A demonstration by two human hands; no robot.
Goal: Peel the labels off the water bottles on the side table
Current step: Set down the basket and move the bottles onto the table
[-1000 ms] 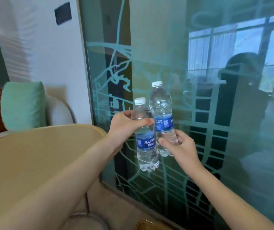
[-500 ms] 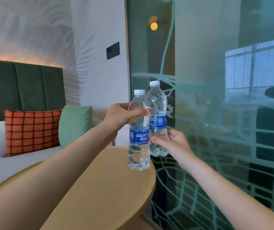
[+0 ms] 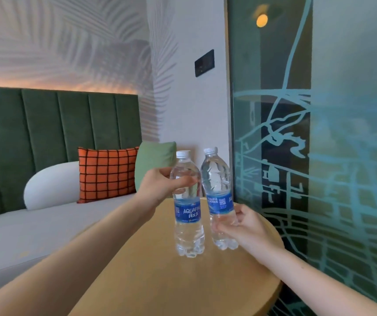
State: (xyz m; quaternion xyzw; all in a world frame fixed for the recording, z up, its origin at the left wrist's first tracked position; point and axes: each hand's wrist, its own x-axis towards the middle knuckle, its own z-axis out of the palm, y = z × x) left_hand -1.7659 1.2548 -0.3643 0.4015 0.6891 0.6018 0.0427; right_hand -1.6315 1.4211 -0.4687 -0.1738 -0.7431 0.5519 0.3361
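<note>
Two clear water bottles with white caps and blue labels are upright over the round wooden side table [image 3: 151, 281]. My left hand [image 3: 160, 185] grips the upper body of the left bottle [image 3: 188, 226], above its blue label [image 3: 188, 213]. My right hand [image 3: 244, 226] holds the right bottle [image 3: 217, 179] around its lower body, just below its label [image 3: 219, 205]. Both bottle bases are at or just above the tabletop; contact is unclear. The bottles almost touch each other.
A frosted glass partition [image 3: 319, 167] with line patterns stands close on the right of the table. Behind the table is a white sofa [image 3: 34, 226] with an orange checked cushion [image 3: 107, 176], a green cushion [image 3: 153, 160] and a green padded backrest.
Both hands have carried the bottles leftward and down, from in front of the glass partition to over the side table. The view has swung left toward the sofa.
</note>
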